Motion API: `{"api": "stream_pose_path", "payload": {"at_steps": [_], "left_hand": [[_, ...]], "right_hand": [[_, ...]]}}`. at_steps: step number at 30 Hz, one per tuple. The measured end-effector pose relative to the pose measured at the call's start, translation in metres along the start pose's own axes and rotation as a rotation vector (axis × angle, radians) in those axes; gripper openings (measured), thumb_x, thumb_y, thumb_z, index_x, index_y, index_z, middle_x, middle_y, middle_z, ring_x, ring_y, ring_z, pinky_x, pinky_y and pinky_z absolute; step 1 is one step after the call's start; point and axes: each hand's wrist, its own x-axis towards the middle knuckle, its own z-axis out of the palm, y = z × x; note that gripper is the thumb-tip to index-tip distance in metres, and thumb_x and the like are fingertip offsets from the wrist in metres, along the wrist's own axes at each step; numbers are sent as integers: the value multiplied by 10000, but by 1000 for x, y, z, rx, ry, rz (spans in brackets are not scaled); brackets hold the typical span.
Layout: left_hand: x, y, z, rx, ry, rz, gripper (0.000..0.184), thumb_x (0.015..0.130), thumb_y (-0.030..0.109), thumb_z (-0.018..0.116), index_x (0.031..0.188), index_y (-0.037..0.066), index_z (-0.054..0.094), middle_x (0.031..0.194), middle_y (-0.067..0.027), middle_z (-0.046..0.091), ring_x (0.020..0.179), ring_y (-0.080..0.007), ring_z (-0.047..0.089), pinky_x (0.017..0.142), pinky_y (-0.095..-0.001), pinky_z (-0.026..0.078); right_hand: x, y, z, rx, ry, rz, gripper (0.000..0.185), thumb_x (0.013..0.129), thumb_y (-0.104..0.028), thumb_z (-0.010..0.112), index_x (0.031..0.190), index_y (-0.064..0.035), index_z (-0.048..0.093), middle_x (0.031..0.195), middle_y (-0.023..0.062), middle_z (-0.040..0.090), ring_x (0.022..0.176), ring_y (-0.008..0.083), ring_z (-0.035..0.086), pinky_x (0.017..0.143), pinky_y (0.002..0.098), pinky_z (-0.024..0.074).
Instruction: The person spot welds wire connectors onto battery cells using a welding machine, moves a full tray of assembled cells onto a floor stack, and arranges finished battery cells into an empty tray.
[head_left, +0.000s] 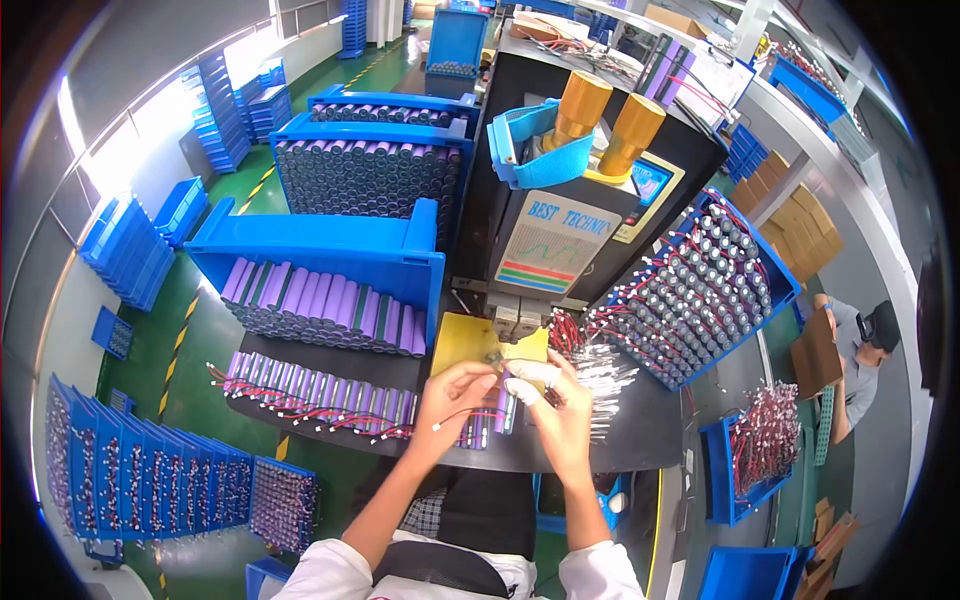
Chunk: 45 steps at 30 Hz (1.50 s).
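Note:
In the head view, my left hand [455, 405] is pinched at the fingertips in front of the spot welder's electrode head [517, 315]. What those fingertips hold is too small to make out. Across from it, my right hand [563, 412], with white covers on some fingertips, closes on a purple battery cell [505, 402] standing between the two hands. A red wire lead [465, 414] runs beneath my left fingers. Behind the hands is a yellow plate [462, 340]. A row of wired purple cells [320, 390] lies left of my left hand; loose white-tipped leads [605, 385] lie right of my right hand.
Blue bins of cells [320, 235] stand at the left, and a blue tray of wired cells [775, 275] leans at the right. The black welding machine [555, 235] rises ahead. Another person [865, 350] holds a cardboard box [817, 355] at far right.

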Motion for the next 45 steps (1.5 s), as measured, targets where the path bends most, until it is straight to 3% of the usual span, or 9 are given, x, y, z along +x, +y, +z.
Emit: {"api": "stream_pose_path", "payload": {"at_steps": [4, 10, 16, 21, 24, 30, 36, 39, 45], "left_hand": [[8, 28, -2, -110, -292, -242, 327, 899, 35, 689, 1194, -43, 570, 998, -89, 684, 915, -99, 653, 793, -249, 541], [16, 29, 2, 83, -343, -125, 336, 889, 25, 693, 1191, -25, 554, 971, -96, 694, 915, -96, 656, 751, -224, 517], [18, 22, 15, 199, -80, 84, 199, 904, -5, 650, 1075, -23, 550, 956, -118, 707, 872, -135, 687, 775, -261, 556], [24, 1, 25, 536, 170, 339, 160, 876, -44, 655, 1021, -66, 592, 980, -143, 717, 953, -173, 697, 849, -298, 557], [28, -13, 27, 556, 263, 436, 210, 847, 1, 689, 1046, -14, 624, 958, -182, 713, 885, -294, 726, 765, -353, 560], [31, -15, 31, 621, 339, 538, 248, 835, 12, 705, 1071, -11, 631, 939, -185, 700, 858, -353, 700, 713, -373, 536], [30, -17, 30, 658, 366, 536, 246, 835, 9, 703, 1070, -10, 634, 939, -183, 700, 859, -344, 702, 713, -370, 538], [30, -16, 34, 616, 396, 509, 139, 847, -71, 669, 962, -57, 593, 861, -127, 697, 857, -136, 682, 745, -292, 540], [30, -9, 35, 554, 384, 471, 148, 849, -70, 672, 963, -57, 578, 849, -125, 688, 864, -95, 646, 754, -279, 531]], "right_hand": [[-2, 1, -3, -48, -25, -12, 228, 854, -148, 694, 1057, -50, 725, 977, 104, 744, 980, 237, 690, 1079, 447, 373], [-6, 9, 4, -52, 94, -17, 306, 866, -169, 691, 1139, -31, 687, 1032, 124, 730, 1014, 271, 680, 1022, 454, 436], [-13, 17, 5, -389, 50, -324, 495, 808, -292, 738, 1225, -41, 650, 1121, 134, 700, 1034, 283, 668, 945, 427, 499], [-9, 19, 5, -514, 21, -349, 536, 801, -302, 736, 1257, -44, 625, 1151, 130, 684, 1045, 280, 660, 943, 435, 500], [-6, 20, 3, -525, -8, -341, 548, 798, -301, 736, 1267, -45, 614, 1143, 129, 683, 1046, 290, 655, 949, 440, 497], [1, 19, 0, -519, -48, -315, 524, 810, -281, 735, 1256, -36, 612, 1148, 138, 675, 1040, 312, 649, 952, 442, 499], [3, 20, -1, -485, -72, -320, 506, 817, -265, 734, 1248, -29, 613, 1150, 151, 670, 1042, 331, 646, 960, 438, 493], [2, 23, -1, -443, -79, -319, 484, 830, -225, 725, 1256, -28, 605, 1173, 161, 659, 1049, 343, 640, 953, 434, 491], [5, 24, -8, -375, -173, -276, 480, 830, -94, 709, 1287, -33, 575, 1227, 168, 627, 1096, 360, 610, 950, 435, 475]]}}
